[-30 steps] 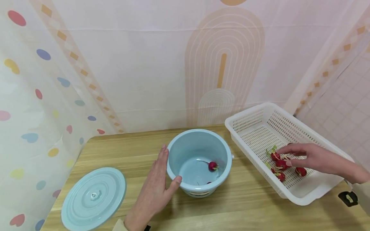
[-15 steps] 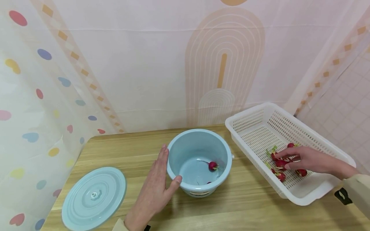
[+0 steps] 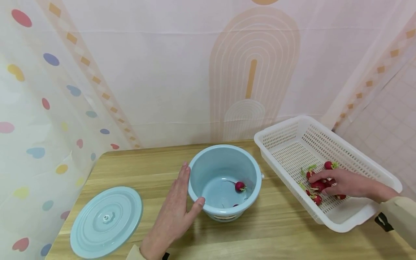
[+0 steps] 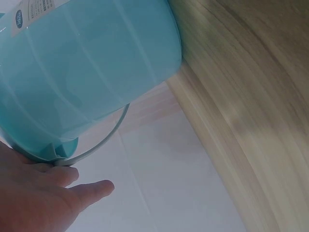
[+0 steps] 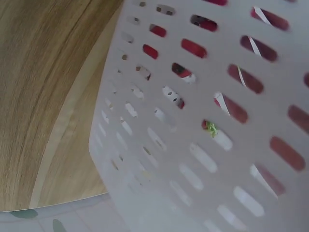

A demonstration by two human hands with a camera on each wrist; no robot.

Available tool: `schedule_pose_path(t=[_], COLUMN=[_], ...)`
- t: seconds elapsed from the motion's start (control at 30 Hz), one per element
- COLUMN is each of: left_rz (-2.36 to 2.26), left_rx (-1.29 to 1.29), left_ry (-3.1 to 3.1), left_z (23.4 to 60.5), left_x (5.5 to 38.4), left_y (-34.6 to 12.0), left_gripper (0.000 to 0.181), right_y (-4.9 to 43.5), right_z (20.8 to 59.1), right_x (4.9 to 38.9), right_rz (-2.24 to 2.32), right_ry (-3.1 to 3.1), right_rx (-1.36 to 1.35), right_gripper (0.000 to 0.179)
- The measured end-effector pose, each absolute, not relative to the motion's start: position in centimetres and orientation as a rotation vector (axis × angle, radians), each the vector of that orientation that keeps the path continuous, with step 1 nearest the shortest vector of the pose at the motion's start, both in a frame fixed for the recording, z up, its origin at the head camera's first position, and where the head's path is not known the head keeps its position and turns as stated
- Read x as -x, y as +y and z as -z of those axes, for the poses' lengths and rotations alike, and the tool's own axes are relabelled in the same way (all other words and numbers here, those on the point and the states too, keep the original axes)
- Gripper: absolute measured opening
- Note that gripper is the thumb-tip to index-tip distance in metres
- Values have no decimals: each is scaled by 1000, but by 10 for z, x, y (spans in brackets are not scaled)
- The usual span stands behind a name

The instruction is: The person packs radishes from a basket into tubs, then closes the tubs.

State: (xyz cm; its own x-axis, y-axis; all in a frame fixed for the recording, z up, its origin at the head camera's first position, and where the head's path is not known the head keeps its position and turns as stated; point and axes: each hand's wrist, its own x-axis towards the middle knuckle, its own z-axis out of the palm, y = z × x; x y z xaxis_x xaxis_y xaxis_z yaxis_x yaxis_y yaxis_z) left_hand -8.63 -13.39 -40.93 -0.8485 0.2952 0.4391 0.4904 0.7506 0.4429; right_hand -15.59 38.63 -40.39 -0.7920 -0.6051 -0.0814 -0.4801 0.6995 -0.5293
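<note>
My left hand [image 3: 173, 209] rests against the left side of a light blue bucket [image 3: 224, 211], fingers straight, thumb at its rim. From below, the left wrist view shows the bucket [image 4: 91, 63] with its thin handle and my left hand [image 4: 43, 200] at the rim. Inside the bucket lies a red radish [image 3: 240, 186]; another one peeks out behind the near rim. My right hand [image 3: 352, 185] reaches into a white perforated basket [image 3: 286, 180] and pinches a radish [image 3: 318, 186] between thumb and fingers. The basket wall hides that hand in the right wrist view.
Around the right hand, several more radishes lie in the basket, including one radish [image 3: 329, 165] beyond the fingers. A round light blue lid [image 3: 107, 222] lies at the left of the wooden table [image 3: 156, 162]. A patterned curtain [image 3: 169, 79] hangs behind.
My right hand has shifted within the basket, its fingers closing round a radish, and a radish at the back is uncovered. My left hand has stayed against the bucket.
</note>
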Motion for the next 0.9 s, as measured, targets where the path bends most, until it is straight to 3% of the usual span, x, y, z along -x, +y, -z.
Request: schedule_pose_path(t=[0.2, 0.9], left_rz=[786, 803], left_rx=[626, 594], left_ry=[-2579, -2602], left_z=[410, 409], left_x=[87, 86], left_y=[-133, -133], left_gripper=[82, 85], right_y=[384, 374], right_z=[405, 408], right_x=[155, 160], right_rz=[680, 487], right_ry=[2671, 2768], right_rx=[792, 913], right_gripper=[37, 30])
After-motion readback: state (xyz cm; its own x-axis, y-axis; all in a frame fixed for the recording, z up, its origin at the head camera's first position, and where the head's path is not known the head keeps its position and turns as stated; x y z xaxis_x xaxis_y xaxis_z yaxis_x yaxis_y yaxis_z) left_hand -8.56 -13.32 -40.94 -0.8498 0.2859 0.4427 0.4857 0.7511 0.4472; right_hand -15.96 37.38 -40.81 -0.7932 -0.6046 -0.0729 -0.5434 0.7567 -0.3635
